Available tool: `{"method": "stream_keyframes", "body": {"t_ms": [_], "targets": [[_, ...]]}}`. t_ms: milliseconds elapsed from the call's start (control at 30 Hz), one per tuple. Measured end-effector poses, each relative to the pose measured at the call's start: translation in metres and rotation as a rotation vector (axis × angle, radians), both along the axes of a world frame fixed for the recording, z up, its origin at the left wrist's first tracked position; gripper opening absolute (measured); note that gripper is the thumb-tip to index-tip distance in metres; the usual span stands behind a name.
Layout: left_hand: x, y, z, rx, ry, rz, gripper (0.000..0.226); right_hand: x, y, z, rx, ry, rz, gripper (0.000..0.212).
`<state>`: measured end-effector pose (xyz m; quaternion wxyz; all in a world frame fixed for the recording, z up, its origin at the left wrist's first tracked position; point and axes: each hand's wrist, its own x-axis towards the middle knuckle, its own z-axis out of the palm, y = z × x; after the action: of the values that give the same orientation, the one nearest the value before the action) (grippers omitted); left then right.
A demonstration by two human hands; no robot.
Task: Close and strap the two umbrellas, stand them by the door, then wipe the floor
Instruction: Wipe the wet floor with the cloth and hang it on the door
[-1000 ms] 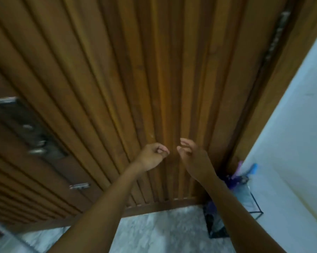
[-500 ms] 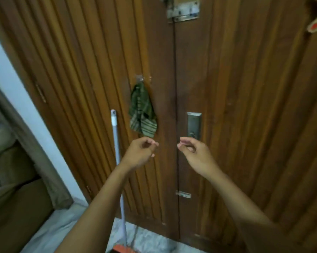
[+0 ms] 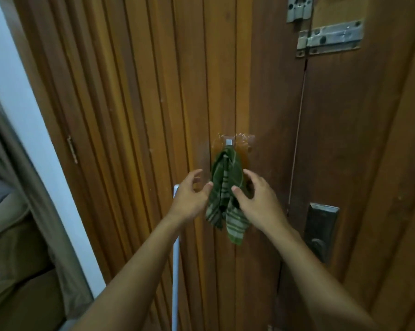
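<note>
A green striped cloth (image 3: 223,187) hangs from a small hook (image 3: 229,142) stuck on the wooden door (image 3: 134,115). My left hand (image 3: 189,197) is just left of the cloth, fingers spread, thumb tip at its edge. My right hand (image 3: 256,199) is just right of it, fingers apart, some fingertips overlapping the cloth's right side. Neither hand has closed on the cloth. No umbrella is in view.
A pale mop or broom handle (image 3: 176,259) leans against the door below my left forearm. A dark lock plate (image 3: 321,232) sits at the right, metal bolts (image 3: 330,39) at the top right. A curtain (image 3: 34,211) and sofa (image 3: 8,259) are at the left.
My view swung from the door's right side with the umbrella stand to its middle, then closer to the hanging cloth. Both hands opened from loose fists and rose to either side of it.
</note>
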<state>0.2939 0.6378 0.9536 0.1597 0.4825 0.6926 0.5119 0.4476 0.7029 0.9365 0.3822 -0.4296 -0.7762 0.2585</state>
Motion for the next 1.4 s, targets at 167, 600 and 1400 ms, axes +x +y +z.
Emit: {"method": "stream_keyframes", "body": {"t_ms": [167,600,1400], "targets": [[-0.016,0.053,0.006,-0.056,-0.145,-0.110,0.047,-0.029,0.029,-0.004,-0.013,0.120,0.011,0.049],[0.006,0.007,0.054,0.153,-0.426,-0.492,0.031,0.016,-0.020,0.049,0.328,0.213,0.083,0.036],[0.305,-0.163,-0.074,-0.348,-0.457,-1.004,0.033,0.323,-0.321,-0.084,-0.136,0.026,-0.334,0.052]]}}
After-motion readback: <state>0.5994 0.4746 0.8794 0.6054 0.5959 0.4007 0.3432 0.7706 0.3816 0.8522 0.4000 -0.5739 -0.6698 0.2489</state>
